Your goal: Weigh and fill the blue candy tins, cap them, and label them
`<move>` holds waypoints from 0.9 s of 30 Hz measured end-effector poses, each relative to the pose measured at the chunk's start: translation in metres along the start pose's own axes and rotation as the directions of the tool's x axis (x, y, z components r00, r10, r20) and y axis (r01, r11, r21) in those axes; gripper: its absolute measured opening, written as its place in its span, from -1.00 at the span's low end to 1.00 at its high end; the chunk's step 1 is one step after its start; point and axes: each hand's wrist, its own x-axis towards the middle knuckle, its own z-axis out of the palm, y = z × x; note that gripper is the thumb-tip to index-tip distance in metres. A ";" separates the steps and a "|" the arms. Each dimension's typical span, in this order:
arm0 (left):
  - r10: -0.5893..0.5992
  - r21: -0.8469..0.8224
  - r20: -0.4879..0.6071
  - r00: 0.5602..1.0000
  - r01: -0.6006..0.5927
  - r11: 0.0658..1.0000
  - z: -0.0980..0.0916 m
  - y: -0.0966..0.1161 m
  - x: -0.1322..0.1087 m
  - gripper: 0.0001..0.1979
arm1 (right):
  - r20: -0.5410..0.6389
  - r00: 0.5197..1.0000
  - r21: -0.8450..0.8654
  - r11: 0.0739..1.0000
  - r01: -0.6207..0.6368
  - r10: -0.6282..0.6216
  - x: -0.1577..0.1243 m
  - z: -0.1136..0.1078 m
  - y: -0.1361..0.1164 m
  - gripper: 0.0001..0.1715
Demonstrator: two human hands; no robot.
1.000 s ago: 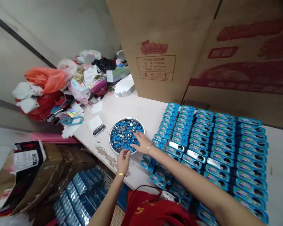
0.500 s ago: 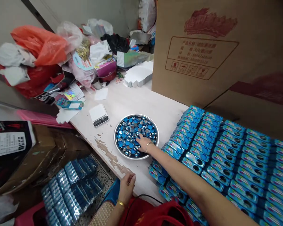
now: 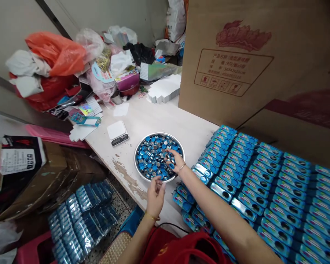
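A round metal bowl (image 3: pixel 139 169) full of small blue and silver caps (image 3: pixel 151 156) stands near the table's front edge. My right hand (image 3: pixel 175 160) reaches into its right side, fingers curled over the caps with a few gathered under them. My left hand (image 3: pixel 156 192) hovers just below the bowl's near rim, fingers pinched together on a small cap. Rows of blue tins (image 3: pixel 264 176) lie packed to the right of the bowl, under my right forearm.
A small white scale (image 3: pixel 117 132) lies left of the bowl. Bags and paper clutter (image 3: pixel 71 69) fill the table's far left. Large cardboard boxes (image 3: pixel 236 62) stand behind the tins. Wrapped blue packs (image 3: pixel 82 216) and a brown box (image 3: pixel 30 176) sit on the floor.
My left hand has risen from the table edge up to the bowl's near rim. My right hand has shifted slightly right and farther within the bowl.
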 end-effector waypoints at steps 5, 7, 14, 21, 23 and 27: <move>0.388 0.147 0.076 0.918 -0.395 0.907 0.025 0.029 0.009 -0.71 | -0.010 0.995 0.216 0.972 -0.093 0.097 -0.057 -0.004 0.003 -0.82; 0.456 0.167 0.179 0.872 -0.484 0.859 0.033 0.035 0.003 -0.80 | -0.045 0.994 0.292 0.952 -0.087 0.104 -0.083 -0.011 0.006 -0.83; 0.523 0.137 0.518 0.677 -0.669 0.730 0.070 0.051 -0.058 -0.89 | -0.278 0.960 0.476 0.871 0.123 0.016 -0.179 -0.069 0.017 -0.87; 0.232 0.233 0.525 0.819 -0.401 0.886 0.123 0.048 -0.063 -0.90 | -0.419 0.908 0.469 0.854 0.226 -0.010 -0.269 -0.141 0.036 -0.79; 0.146 0.389 0.556 0.819 -0.411 0.824 0.147 0.048 -0.044 -0.91 | -0.443 0.896 0.384 0.898 0.213 -0.023 -0.286 -0.154 0.038 -0.70; 0.085 0.558 0.569 0.818 -0.460 0.691 0.203 0.057 -0.005 -0.93 | -0.435 0.897 0.216 0.956 0.196 -0.085 -0.300 -0.172 0.033 -0.59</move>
